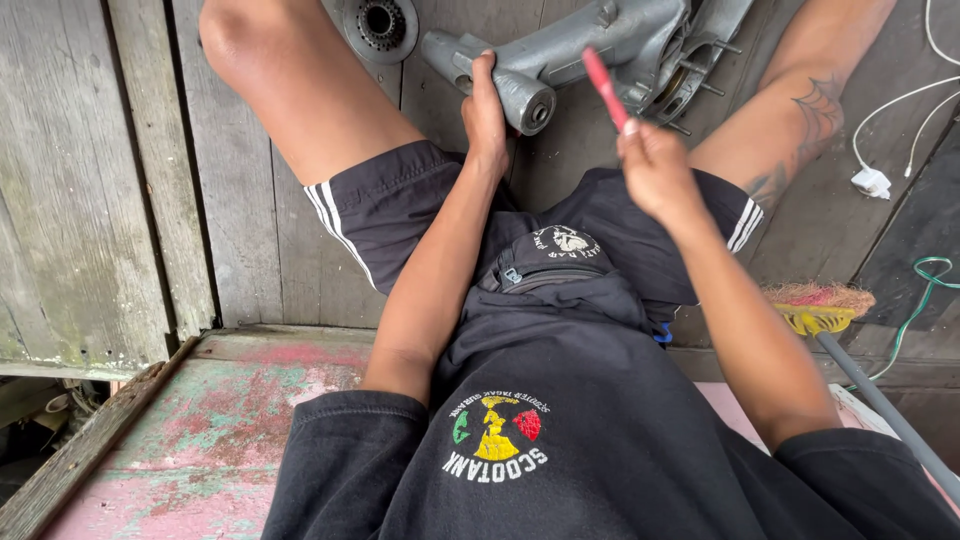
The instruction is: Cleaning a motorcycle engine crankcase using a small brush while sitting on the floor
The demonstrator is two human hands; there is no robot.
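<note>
A grey cast-metal engine casing (590,45) lies on the wooden plank floor between my knees. My left hand (487,112) grips its tubular arm near the round end. My right hand (655,165) is closed on a red-handled tool (605,88), held up just in front of the casing; the tool's tip is hidden. I sit in black shorts and a black shirt.
A round metal gear part (378,25) lies at the top by my left knee. A white charger and cable (873,180) rest on the floor at right. A broom (822,308) with a grey handle lies at lower right. A worn painted board (230,420) is under me.
</note>
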